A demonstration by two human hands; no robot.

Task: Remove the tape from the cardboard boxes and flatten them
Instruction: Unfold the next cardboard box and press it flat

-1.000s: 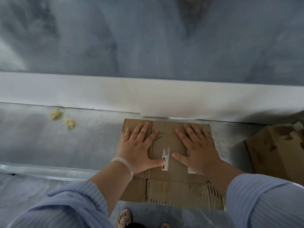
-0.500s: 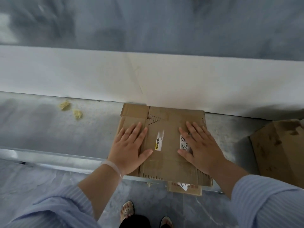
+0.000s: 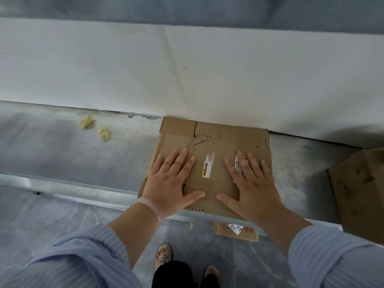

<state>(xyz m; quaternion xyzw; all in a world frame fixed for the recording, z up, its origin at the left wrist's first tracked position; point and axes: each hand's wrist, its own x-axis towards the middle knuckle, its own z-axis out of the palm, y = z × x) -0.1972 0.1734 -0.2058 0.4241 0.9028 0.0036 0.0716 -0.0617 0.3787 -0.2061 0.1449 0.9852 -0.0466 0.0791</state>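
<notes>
While both hands bear down on it, the flattened box lies on the grey ledge, its far edge touching the white wall and its near edge overhanging the ledge's metal rim. The left hand and the right hand rest palm-down with fingers spread, one on each side of a torn white sticker; neither grips anything. The step in hand appears to be pressing the box flat. This is best done with weight over the folds rather than the plain middle, working outward toward the far-left flap. Because the overhang could let the sheet tip, pressure belongs over the ledge. A second box sits apart at the right.
</notes>
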